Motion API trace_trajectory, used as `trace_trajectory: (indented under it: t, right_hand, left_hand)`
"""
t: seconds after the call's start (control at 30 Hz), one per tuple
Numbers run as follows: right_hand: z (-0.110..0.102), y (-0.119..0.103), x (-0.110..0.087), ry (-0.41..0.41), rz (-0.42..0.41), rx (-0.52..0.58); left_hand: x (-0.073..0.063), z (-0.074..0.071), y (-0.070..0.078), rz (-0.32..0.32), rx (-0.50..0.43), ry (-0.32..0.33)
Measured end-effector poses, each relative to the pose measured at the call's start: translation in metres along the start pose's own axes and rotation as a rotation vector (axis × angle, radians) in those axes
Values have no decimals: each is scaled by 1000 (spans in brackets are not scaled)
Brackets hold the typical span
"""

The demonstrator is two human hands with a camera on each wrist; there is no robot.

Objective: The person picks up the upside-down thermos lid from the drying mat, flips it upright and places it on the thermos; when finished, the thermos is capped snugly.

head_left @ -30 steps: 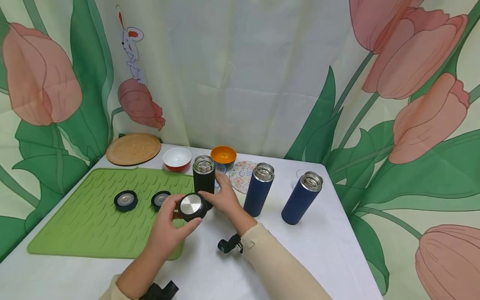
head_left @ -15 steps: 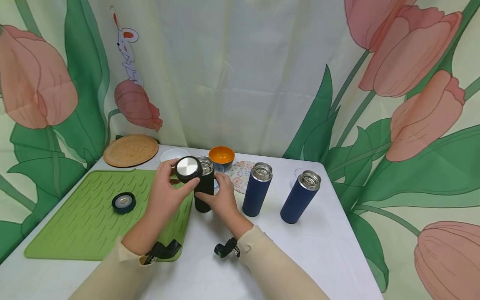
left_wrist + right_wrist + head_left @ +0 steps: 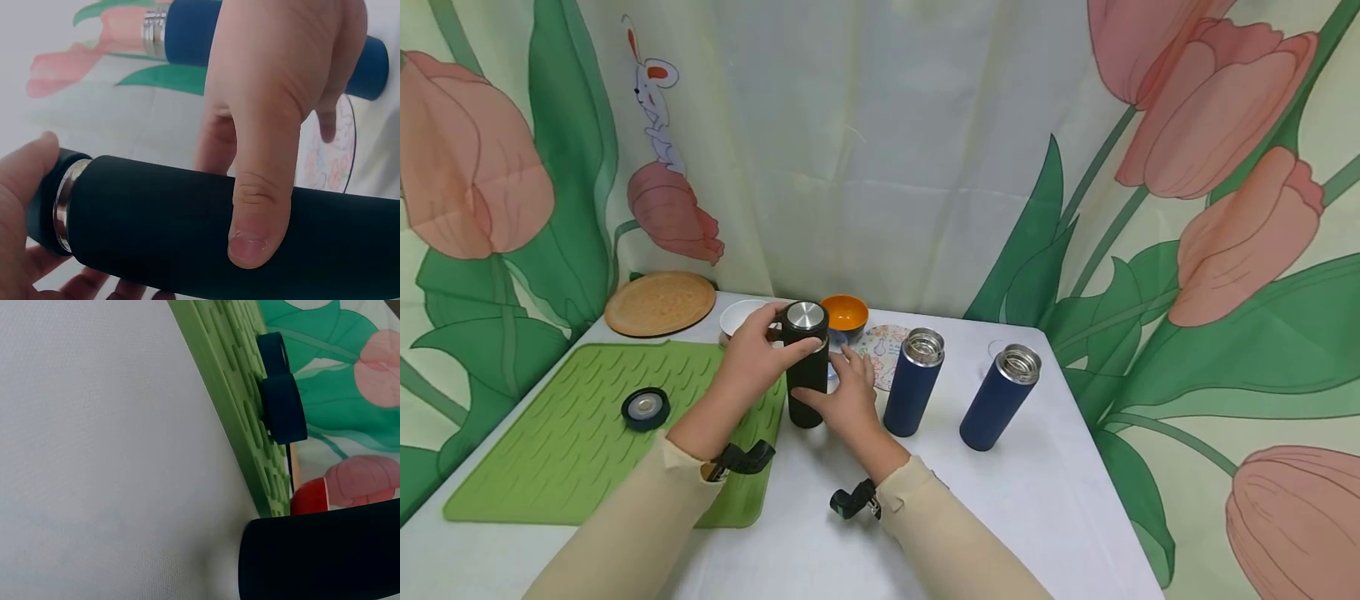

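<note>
A black thermos bottle (image 3: 806, 400) stands upright on the white table beside the green mat's right edge. My left hand (image 3: 756, 350) grips its black lid (image 3: 806, 318), which has a silver disc on top, thumb in front and fingers round the far side. The lid sits at the bottle's mouth, and in the left wrist view a steel ring shows between lid (image 3: 47, 200) and body. Lower down, my right hand (image 3: 850, 400) holds the body, its thumb across the near side and its fingers behind.
Two open navy bottles, one nearer (image 3: 913, 383) and one farther right (image 3: 1000, 400), stand right of my hands. Dark lids (image 3: 284, 409) lie on the green mat (image 3: 587, 450). Behind are a wooden board (image 3: 660, 304), a white-and-red bowl (image 3: 737, 315) and an orange bowl (image 3: 847, 315).
My left hand has raised the black lid from in front of the bottle and carried it up and right onto the bottle's mouth. The right hand has stayed at the bottle's body.
</note>
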State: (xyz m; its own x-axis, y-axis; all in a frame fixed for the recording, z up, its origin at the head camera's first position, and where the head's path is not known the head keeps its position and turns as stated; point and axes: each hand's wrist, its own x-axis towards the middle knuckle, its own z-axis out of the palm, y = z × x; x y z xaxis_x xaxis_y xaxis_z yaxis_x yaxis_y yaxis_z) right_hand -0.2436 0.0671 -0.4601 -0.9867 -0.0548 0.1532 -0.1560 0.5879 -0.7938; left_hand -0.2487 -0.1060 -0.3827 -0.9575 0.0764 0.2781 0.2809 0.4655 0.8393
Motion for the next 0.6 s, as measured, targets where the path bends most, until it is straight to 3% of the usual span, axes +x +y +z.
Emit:
trace_trajectory:
  t: [0.17,0.43,0.5,0.6]
  right_hand:
    - [-1,-2,0,-14,-8,-6]
    - [-1,0,2,-23,-8,-15]
    - [-2,0,2,-24,-8,-21]
    - [-3,-1,3,-27,-12,-33]
  left_hand:
    - [0,-3,-5,-54,-6,-72]
    - [7,-10,-15,-41,-79,-166]
    - [7,-8,-15,-53,-78,-155]
    - [3,-1,-13,-70,-83,-87]
